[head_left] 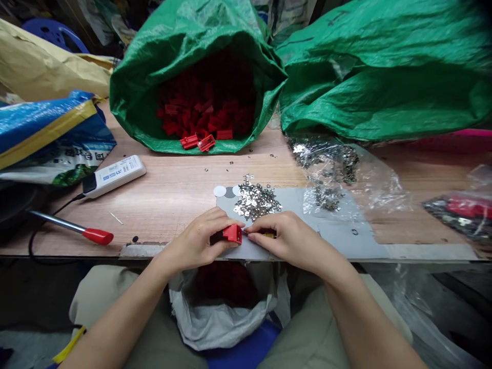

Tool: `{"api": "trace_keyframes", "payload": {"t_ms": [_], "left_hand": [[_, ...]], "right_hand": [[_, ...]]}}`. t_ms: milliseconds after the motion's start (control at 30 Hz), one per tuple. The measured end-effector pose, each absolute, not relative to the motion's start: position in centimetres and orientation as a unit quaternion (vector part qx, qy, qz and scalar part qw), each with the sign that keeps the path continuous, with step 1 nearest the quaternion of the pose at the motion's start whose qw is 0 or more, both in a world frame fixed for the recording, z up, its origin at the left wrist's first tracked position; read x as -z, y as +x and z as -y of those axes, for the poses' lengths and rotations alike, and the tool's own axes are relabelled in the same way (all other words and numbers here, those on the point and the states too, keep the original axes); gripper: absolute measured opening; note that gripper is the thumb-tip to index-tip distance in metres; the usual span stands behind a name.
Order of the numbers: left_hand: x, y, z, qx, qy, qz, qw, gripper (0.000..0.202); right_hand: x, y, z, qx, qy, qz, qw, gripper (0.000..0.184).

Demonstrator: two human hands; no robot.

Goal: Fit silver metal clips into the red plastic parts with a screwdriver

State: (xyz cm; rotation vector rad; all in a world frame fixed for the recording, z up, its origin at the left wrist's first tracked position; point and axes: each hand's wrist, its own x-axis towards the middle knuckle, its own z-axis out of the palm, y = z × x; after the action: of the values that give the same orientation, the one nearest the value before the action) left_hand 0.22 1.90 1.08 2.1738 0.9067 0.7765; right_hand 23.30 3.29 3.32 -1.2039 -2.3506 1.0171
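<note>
Between the thumb and fingers of my left hand (200, 237) is a small red plastic housing (232, 233), held just above the front of the grey mat (338, 230). My right hand (286, 237) is pinched close to the housing's right end. A tiny piece shows at its fingertips, too small to name; something yellowish is partly hidden under the fingers. Just beyond both hands lies a pile of small shiny metal pieces (258, 200).
A green woven sack (134, 102) opens toward me, full of red housings (215, 120). A clear plastic bag (376, 179) holds more metal pieces. To the left are a white power-bank-like device (119, 174) and a red-handled lever (98, 236). A white sack (215, 328) hangs below the table edge.
</note>
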Motion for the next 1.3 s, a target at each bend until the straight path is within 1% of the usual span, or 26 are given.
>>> {"api": "trace_keyframes", "payload": {"t_ms": [67, 333, 600, 833, 967, 1100, 1167, 1300], "left_hand": [[-1.0, 0.2, -1.8, -0.298, 0.827, -0.347, 0.326, 0.032], [-0.8, 0.2, -1.9, -0.306, 0.826, -0.34, 0.33, 0.035], [-0.8, 0.2, -1.9, -0.306, 0.824, -0.341, 0.332, 0.034], [-1.0, 0.2, -2.0, -0.293, 0.832, -0.343, 0.323, 0.025], [-1.1, 0.4, -2.1, -0.293, 0.836, -0.333, 0.324, 0.025], [-1.2, 0.5, -2.2, -0.297, 0.836, -0.319, 0.333, 0.031], [-1.2, 0.5, -2.1, -0.297, 0.836, -0.32, 0.333, 0.031], [-1.2, 0.4, -1.8, -0.298, 0.827, -0.338, 0.336, 0.028]], "right_hand": [[-3.2, 23.5, -3.4, -0.362, -0.42, 0.816, 0.16, 0.016], [-3.4, 23.0, -3.1, -0.305, -0.415, 0.842, 0.156, 0.016], [-3.3, 23.3, -3.2, -0.32, -0.407, 0.841, 0.16, 0.014], [-3.9, 22.3, -2.2, -0.258, -0.422, 0.861, 0.119, 0.019], [-4.2, 21.7, -2.0, -0.238, -0.434, 0.863, 0.1, 0.02], [-4.5, 21.5, -2.1, -0.251, -0.443, 0.856, 0.094, 0.02], [-4.4, 21.6, -2.4, -0.268, -0.442, 0.85, 0.102, 0.02], [-3.8, 22.8, -3.3, -0.366, -0.421, 0.819, 0.132, 0.017]]}}
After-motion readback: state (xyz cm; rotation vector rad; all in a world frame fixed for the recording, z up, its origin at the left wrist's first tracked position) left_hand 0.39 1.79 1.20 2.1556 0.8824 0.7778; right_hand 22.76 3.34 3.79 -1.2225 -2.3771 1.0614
